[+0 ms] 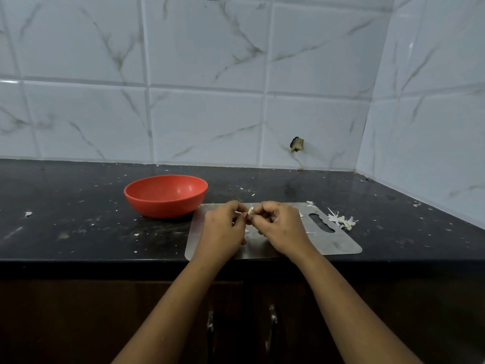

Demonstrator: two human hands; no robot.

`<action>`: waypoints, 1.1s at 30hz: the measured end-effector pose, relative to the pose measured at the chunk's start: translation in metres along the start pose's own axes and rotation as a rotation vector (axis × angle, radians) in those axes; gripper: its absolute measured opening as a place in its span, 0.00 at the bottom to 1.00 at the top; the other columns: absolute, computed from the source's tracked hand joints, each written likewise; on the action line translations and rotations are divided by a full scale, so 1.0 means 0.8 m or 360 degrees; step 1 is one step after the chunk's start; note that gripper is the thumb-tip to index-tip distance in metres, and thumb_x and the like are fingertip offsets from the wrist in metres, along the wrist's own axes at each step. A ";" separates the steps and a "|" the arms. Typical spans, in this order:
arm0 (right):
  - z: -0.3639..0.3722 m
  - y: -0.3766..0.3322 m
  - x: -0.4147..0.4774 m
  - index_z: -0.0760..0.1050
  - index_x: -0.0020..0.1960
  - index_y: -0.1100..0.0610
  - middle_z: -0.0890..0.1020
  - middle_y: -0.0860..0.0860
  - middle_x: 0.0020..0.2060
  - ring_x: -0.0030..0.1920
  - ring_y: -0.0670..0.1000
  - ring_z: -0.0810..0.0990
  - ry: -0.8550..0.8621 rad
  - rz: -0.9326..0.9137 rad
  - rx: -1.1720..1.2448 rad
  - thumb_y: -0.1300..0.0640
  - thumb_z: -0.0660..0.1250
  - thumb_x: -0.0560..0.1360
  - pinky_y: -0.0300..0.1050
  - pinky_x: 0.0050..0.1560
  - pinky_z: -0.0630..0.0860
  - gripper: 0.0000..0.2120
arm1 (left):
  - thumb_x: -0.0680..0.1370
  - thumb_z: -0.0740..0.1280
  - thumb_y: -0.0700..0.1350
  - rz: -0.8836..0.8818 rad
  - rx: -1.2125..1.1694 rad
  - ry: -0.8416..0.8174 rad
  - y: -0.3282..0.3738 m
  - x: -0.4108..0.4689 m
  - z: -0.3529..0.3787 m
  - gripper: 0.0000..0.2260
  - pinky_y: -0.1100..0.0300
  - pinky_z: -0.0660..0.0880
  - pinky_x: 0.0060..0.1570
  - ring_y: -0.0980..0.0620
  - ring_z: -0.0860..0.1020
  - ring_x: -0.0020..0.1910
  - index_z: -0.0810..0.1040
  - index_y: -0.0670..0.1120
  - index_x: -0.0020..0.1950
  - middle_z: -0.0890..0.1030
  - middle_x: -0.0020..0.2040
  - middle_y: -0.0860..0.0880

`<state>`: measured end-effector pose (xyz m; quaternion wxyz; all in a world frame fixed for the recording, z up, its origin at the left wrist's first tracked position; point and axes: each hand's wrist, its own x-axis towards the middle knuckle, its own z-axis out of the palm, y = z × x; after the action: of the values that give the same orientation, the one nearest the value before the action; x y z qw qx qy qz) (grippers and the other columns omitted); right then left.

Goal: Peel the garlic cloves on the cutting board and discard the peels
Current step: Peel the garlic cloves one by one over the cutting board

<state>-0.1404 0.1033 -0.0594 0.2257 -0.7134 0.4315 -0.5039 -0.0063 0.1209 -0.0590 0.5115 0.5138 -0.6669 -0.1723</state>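
Observation:
A small pale garlic clove (250,212) is pinched between the fingertips of my left hand (223,229) and my right hand (280,227), just above the steel cutting board (336,245). Both hands meet over the board's middle, fingers curled around the clove, so most of it is hidden. A strip of white peel (248,232) hangs below the fingers. A heap of white garlic peels (342,220) lies on the counter off the board's right end, beside its handle slot (321,222).
A red bowl (165,195) stands on the black counter (78,219) just left of the board's far corner. Small peel flakes are scattered over the counter. Tiled walls close the back and right side. The counter's front edge runs under my wrists.

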 end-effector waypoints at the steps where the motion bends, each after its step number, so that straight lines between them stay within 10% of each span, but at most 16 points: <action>1: 0.000 0.000 0.000 0.82 0.40 0.57 0.83 0.52 0.33 0.33 0.49 0.80 -0.0002 0.0000 0.0008 0.61 0.70 0.73 0.50 0.40 0.80 0.04 | 0.79 0.63 0.36 0.0014 0.0012 -0.0007 0.000 0.000 0.000 0.08 0.72 0.71 0.28 0.59 0.77 0.24 0.79 0.47 0.46 0.81 0.35 0.54; 6: 0.001 0.002 0.000 0.82 0.41 0.55 0.83 0.54 0.36 0.37 0.57 0.81 0.0003 -0.0011 0.0034 0.61 0.71 0.73 0.55 0.40 0.79 0.04 | 0.79 0.63 0.39 0.0006 0.0012 -0.0094 0.000 0.000 -0.003 0.08 0.68 0.75 0.33 0.56 0.80 0.27 0.82 0.46 0.50 0.84 0.40 0.51; 11: -0.003 -0.002 0.000 0.80 0.39 0.52 0.82 0.53 0.35 0.31 0.43 0.77 -0.0042 -0.0007 0.0091 0.62 0.69 0.75 0.36 0.33 0.74 0.08 | 0.79 0.66 0.41 -0.0296 -0.0469 -0.0164 -0.003 0.006 -0.011 0.05 0.67 0.69 0.26 0.55 0.78 0.27 0.81 0.45 0.48 0.85 0.44 0.46; 21: -0.003 0.000 0.003 0.81 0.43 0.60 0.81 0.52 0.33 0.28 0.41 0.75 0.0243 0.0210 0.0190 0.60 0.63 0.78 0.34 0.31 0.72 0.10 | 0.77 0.68 0.40 -0.0531 -0.0719 -0.0181 -0.003 0.011 -0.020 0.04 0.68 0.67 0.25 0.58 0.72 0.28 0.83 0.42 0.47 0.84 0.42 0.47; 25: -0.001 0.011 0.009 0.79 0.37 0.66 0.81 0.54 0.30 0.31 0.52 0.79 0.0486 0.0271 -0.0086 0.54 0.65 0.78 0.47 0.35 0.76 0.17 | 0.77 0.67 0.36 -0.0564 -0.0764 -0.0162 -0.004 0.011 -0.022 0.04 0.69 0.67 0.25 0.58 0.70 0.26 0.82 0.42 0.48 0.83 0.40 0.45; 33: 0.003 0.013 0.009 0.77 0.37 0.56 0.78 0.47 0.33 0.28 0.42 0.69 0.0479 0.0181 -0.0547 0.69 0.62 0.73 0.30 0.29 0.61 0.11 | 0.77 0.67 0.35 -0.0583 -0.0697 -0.0141 -0.005 0.011 -0.021 0.06 0.69 0.69 0.26 0.59 0.72 0.26 0.82 0.42 0.49 0.83 0.40 0.45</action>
<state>-0.1413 0.0917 -0.0646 0.0621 -0.6328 0.5791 -0.5103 0.0106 0.1166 -0.0508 0.5410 0.4949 -0.5316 -0.4241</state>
